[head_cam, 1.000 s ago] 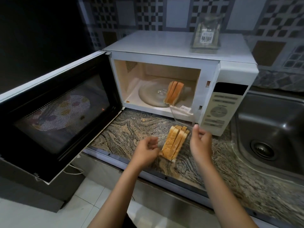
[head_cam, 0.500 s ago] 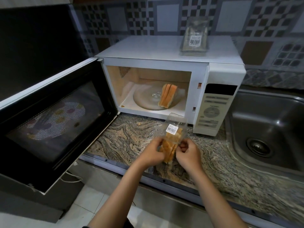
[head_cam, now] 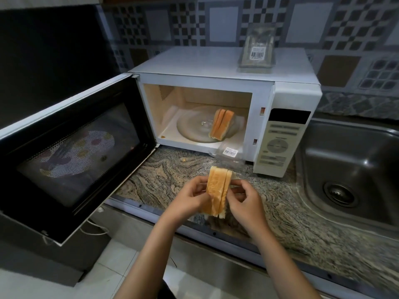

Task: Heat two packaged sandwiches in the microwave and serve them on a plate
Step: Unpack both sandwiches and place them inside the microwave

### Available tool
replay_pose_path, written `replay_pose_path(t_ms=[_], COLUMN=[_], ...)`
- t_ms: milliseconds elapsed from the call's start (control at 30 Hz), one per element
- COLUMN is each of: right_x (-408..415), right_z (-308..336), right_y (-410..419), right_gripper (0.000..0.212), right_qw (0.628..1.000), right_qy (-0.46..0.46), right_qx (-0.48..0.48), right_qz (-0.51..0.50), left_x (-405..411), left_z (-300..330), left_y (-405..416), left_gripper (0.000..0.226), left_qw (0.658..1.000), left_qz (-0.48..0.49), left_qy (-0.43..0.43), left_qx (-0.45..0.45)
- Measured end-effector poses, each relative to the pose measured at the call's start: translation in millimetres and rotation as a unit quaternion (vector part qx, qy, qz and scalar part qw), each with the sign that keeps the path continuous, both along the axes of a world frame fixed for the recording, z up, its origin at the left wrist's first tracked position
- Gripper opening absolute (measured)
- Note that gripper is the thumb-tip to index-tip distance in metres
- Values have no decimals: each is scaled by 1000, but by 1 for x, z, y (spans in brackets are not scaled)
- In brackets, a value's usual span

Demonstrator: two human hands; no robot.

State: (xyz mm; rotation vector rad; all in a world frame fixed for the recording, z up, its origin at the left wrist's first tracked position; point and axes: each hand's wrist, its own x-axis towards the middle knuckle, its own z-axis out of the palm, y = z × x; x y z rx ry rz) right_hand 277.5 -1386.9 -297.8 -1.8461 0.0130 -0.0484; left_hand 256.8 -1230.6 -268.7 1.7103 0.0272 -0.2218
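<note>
- Your left hand [head_cam: 190, 198] curls its fingers against the left face of a golden-crusted, white-bread sandwich [head_cam: 218, 192], held upright on its edge above the countertop.
- Your right hand [head_cam: 244, 200] pinches the same sandwich from the right side, thumb and fingers bent in against the bread.
- Just beyond the sandwich, a clear plastic sandwich package with a white barcode label [head_cam: 229, 156] lies open on the marbled grey-and-tan stone countertop [head_cam: 168, 175], touching the microwave's front edge.
- The white microwave oven [head_cam: 216, 67] stands open, its black-windowed door [head_cam: 71, 152] swung out to your left.
- Inside, a second toasted-looking sandwich [head_cam: 222, 124] stands on the round glass turntable [head_cam: 192, 128], towards its right side.
- On top of the microwave, near the back right, another clear plastic package with a barcode sticker [head_cam: 257, 50] stands against the patterned tile wall [head_cam: 323, 29].
- To your right, a stainless steel sink [head_cam: 354, 160] is set into the countertop.
</note>
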Motion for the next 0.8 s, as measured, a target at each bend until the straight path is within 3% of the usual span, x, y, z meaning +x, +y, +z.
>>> replay_pose_path(t_ms=[433, 800], right_x=[-24, 18], right_z=[8, 24], right_y=[58, 112], right_gripper=[18, 31], right_qw=[997, 998], right_qy=[-12, -23], right_qx=[35, 39], right_qz=[71, 41], left_x=[-44, 14], left_z=[-5, 6], left_y=[42, 83], left_gripper=[37, 43], left_qw=[989, 983], left_qz=[140, 160], left_qy=[-54, -94], left_qx=[-7, -6])
